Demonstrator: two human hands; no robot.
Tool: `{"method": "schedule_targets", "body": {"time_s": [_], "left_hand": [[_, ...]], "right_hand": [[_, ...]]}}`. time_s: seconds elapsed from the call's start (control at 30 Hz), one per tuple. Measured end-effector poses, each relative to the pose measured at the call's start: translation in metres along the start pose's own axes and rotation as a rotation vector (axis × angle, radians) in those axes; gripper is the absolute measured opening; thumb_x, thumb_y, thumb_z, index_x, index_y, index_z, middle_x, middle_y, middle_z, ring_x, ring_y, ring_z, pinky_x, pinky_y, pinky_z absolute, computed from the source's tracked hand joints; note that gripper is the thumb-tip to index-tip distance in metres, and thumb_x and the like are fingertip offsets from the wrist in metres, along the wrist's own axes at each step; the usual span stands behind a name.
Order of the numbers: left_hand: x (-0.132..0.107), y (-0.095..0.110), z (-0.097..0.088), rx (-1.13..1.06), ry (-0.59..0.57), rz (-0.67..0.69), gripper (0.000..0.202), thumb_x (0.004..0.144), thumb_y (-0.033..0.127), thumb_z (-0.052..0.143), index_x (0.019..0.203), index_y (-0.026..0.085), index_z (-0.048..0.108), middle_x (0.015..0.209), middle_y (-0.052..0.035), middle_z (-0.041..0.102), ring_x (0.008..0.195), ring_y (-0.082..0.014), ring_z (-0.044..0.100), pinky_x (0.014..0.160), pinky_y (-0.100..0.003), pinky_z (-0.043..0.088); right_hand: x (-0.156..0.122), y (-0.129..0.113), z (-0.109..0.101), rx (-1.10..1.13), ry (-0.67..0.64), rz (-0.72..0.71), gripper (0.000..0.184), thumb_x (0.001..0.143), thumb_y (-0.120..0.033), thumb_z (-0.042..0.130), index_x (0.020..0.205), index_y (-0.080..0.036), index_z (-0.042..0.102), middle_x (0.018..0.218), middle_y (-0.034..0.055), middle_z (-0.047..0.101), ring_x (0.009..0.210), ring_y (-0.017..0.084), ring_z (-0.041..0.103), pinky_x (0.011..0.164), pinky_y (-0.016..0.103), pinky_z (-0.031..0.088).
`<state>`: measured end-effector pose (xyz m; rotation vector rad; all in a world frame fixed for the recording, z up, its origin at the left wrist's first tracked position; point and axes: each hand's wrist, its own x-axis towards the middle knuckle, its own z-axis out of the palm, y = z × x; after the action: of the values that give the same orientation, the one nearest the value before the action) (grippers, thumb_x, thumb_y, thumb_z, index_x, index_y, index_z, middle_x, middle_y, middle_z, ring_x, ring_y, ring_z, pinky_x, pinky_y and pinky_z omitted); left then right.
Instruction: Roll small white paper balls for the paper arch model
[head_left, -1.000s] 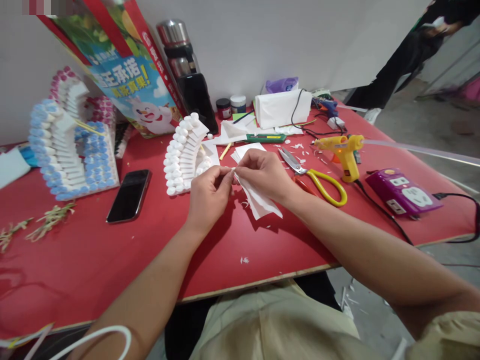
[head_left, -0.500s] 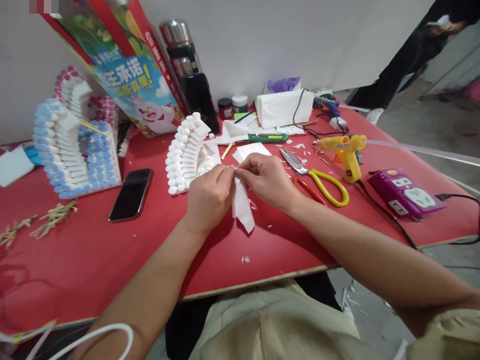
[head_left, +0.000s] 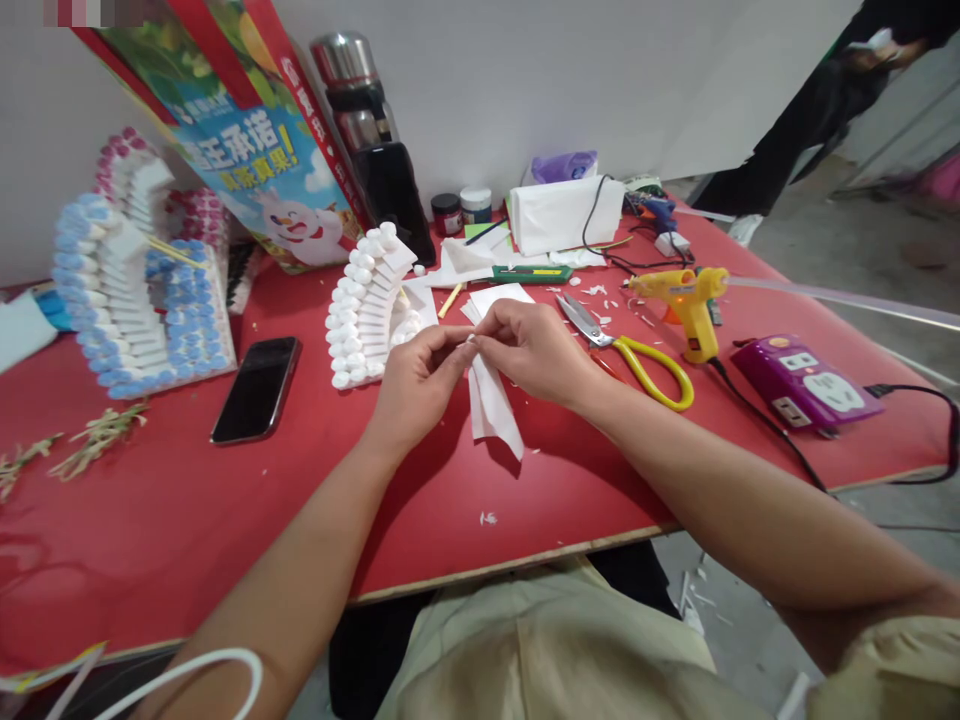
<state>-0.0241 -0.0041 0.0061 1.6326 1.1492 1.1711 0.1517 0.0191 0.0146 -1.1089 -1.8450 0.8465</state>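
A strip of thin white paper [head_left: 495, 405] hangs down from my fingertips, its upper end bunched. My left hand [head_left: 420, 380] pinches that bunched end between thumb and forefinger. Against it, my right hand [head_left: 529, 345] closes thumb and fingers on the same end, so the tips of both hands meet. Just left of them stands a curved white model [head_left: 364, 310] faced with rows of round white pieces. Behind my right hand lies a small stack of white paper [head_left: 506, 297], partly covered. Scissors with yellow handles [head_left: 652, 375] lie to the right, near red-handled pliers or cutters, mostly hidden.
A yellow glue gun [head_left: 694, 305] and a purple power socket [head_left: 810, 382] stand at right with cables. A green utility knife [head_left: 532, 274] lies behind. At left are a phone [head_left: 256, 390] and a blue-and-white model [head_left: 142, 300]. A person in dark clothes [head_left: 817, 120] is beyond the table.
My left hand's fingers have loosened and shifted, uncovering more of the paper's pinched end. The paper's hanging tail has swung slightly right and spread. The whole view has moved a little.
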Motion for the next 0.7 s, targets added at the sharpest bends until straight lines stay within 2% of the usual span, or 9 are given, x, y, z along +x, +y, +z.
{"method": "schedule_targets", "body": {"time_s": [0.07,0.13,0.27,0.37,0.43,0.53,0.6,0.7], "left_hand": [[0.002,-0.002,-0.001,-0.071,0.006,-0.077,0.018,0.088,0.034,0.076,0.100,0.021,0.080,0.073,-0.0006,0.063,0.064,-0.0126,0.052,0.060,-0.027,0.044],[0.002,-0.004,-0.003,-0.079,0.020,-0.079,0.015,0.087,0.033,0.076,0.096,0.021,0.082,0.066,0.0010,0.057,0.060,-0.0116,0.047,0.057,-0.026,0.041],[0.001,-0.003,-0.004,0.010,0.036,0.085,0.012,0.089,0.029,0.074,0.095,0.023,0.083,0.069,-0.0001,0.056,0.064,-0.0133,0.051,0.061,-0.028,0.043],[-0.001,0.000,-0.004,0.060,0.071,0.145,0.014,0.091,0.031,0.072,0.096,0.023,0.082,0.070,-0.0009,0.056,0.066,-0.0140,0.051,0.062,-0.029,0.044],[-0.001,0.002,-0.003,0.059,0.107,0.127,0.015,0.092,0.032,0.071,0.098,0.023,0.082,0.073,-0.0017,0.059,0.066,-0.0141,0.052,0.061,-0.029,0.045],[-0.002,0.004,-0.002,0.026,0.136,0.082,0.016,0.091,0.032,0.072,0.100,0.025,0.083,0.085,-0.0036,0.066,0.071,-0.0146,0.056,0.062,-0.028,0.047],[-0.002,0.005,-0.001,0.011,0.140,0.084,0.014,0.090,0.031,0.073,0.097,0.025,0.083,0.094,-0.0047,0.070,0.079,-0.0162,0.061,0.066,-0.029,0.050],[-0.001,0.005,0.000,-0.026,0.141,0.097,0.011,0.090,0.029,0.073,0.093,0.025,0.083,0.098,-0.0057,0.071,0.089,-0.0187,0.064,0.075,-0.031,0.055]], "right_hand": [[-0.001,-0.001,-0.002,-0.018,-0.027,-0.034,0.008,0.086,-0.018,0.062,0.078,-0.017,0.061,0.067,-0.0001,0.060,0.063,0.013,0.050,0.057,0.026,0.033],[-0.002,-0.001,-0.003,-0.030,-0.055,-0.065,0.008,0.088,-0.019,0.062,0.080,-0.017,0.062,0.068,0.0005,0.061,0.064,0.013,0.050,0.058,0.027,0.034],[-0.002,-0.004,-0.007,-0.019,-0.070,-0.046,0.010,0.089,-0.023,0.065,0.081,-0.018,0.063,0.066,-0.0002,0.061,0.062,0.013,0.051,0.055,0.026,0.035],[0.000,-0.007,-0.009,0.122,-0.039,0.022,0.016,0.085,-0.028,0.073,0.078,-0.019,0.062,0.065,-0.0009,0.062,0.061,0.013,0.055,0.055,0.025,0.040],[0.003,-0.008,-0.010,0.331,-0.021,0.117,0.020,0.085,-0.031,0.075,0.078,-0.019,0.061,0.068,0.0000,0.066,0.063,0.013,0.060,0.059,0.025,0.047],[0.007,-0.007,-0.010,0.667,-0.050,0.372,0.026,0.092,-0.035,0.069,0.075,-0.018,0.059,0.070,0.0015,0.068,0.060,0.013,0.064,0.059,0.025,0.052],[0.008,-0.006,-0.008,0.874,-0.186,0.532,0.026,0.097,-0.034,0.062,0.076,-0.018,0.059,0.069,0.0027,0.068,0.058,0.015,0.066,0.060,0.028,0.055],[0.008,-0.005,-0.005,1.128,-0.388,0.646,0.020,0.100,-0.030,0.057,0.086,-0.017,0.064,0.074,0.0061,0.072,0.065,0.019,0.070,0.070,0.036,0.061]]}}
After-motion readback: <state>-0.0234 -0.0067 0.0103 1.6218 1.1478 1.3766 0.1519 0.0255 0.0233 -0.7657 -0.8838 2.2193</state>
